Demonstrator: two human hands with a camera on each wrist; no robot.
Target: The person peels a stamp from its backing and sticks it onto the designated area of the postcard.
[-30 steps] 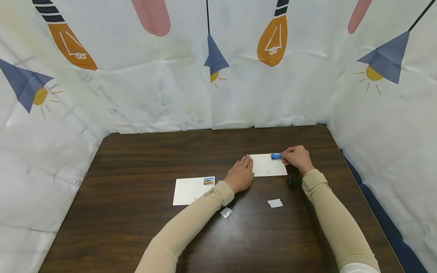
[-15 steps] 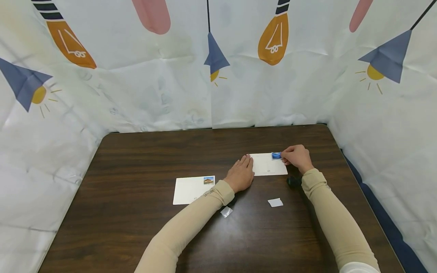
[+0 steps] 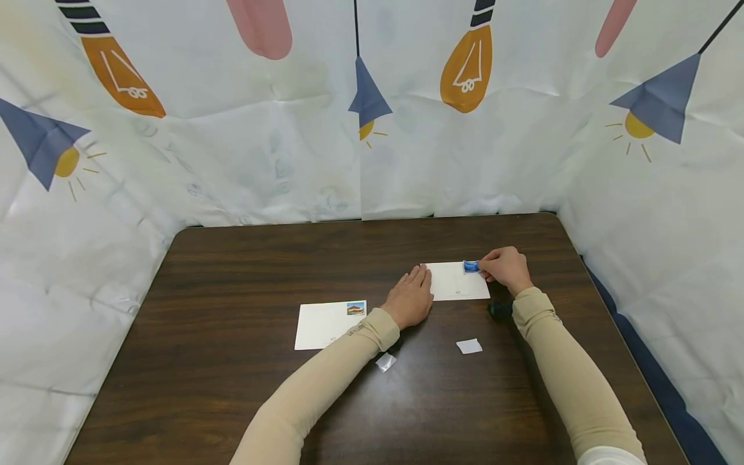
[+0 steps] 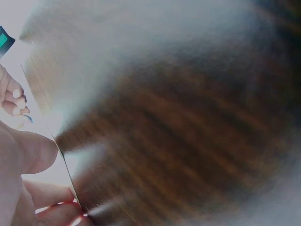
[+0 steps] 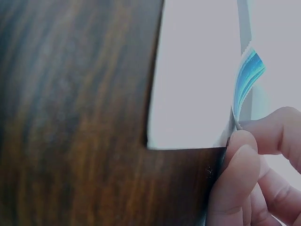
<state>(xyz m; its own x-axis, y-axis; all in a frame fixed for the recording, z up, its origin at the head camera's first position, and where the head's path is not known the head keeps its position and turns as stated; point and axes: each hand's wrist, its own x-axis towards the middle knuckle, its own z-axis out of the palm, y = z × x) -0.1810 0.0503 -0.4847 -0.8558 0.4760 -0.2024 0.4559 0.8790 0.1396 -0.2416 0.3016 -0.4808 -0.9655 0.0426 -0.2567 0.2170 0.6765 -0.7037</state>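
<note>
A blue postage stamp (image 3: 471,267) is pinched at its right edge by the thumb and forefinger of my right hand (image 3: 507,268). It is over the upper right corner of a white envelope (image 3: 453,284). In the right wrist view the stamp (image 5: 247,77) curves upward; how much of it touches the paper I cannot tell. My left hand (image 3: 409,298) rests with fingers extended on the envelope's left edge. In the left wrist view, the left thumb (image 4: 37,153) lies along that edge. Left of that hand lies a second white envelope (image 3: 325,323) bearing a stamp with a building (image 3: 356,309).
Two small whitish paper scraps, a left scrap (image 3: 386,361) and a right scrap (image 3: 469,346), lie on the brown wooden table (image 3: 232,387) nearer to me. A pale printed curtain (image 3: 290,155) surrounds the table's back and sides.
The stamp has shifted very slightly to the right on the envelope, still pinched by my right hand. My left hand has stayed in place.
</note>
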